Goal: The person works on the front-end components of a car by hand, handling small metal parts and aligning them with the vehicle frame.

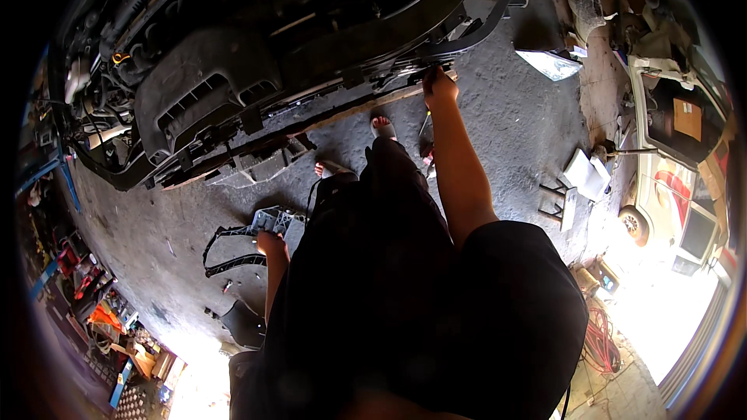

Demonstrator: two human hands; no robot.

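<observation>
Low at my left side, my left hand (272,245) is closed on a car part, a grey and black frame (236,267) with a long curved black loop. My right arm reaches forward to the front end of a car (358,50), its bumper off. There my right hand (441,85) is closed by the right end of the lower crossbar (401,96). Its fingers are partly hidden, and what they hold cannot be made out. A small yellow and dark piece shows just below that hand. A black engine cover (206,82) sits beyond the crossbar.
A headlamp (551,64) lies on the floor at the right, with a small stool (559,206) nearer me. A light-coloured vehicle (661,194) stands at the far right. Red hose (599,342) is coiled at lower right. Tools and clutter (101,319) line the left side.
</observation>
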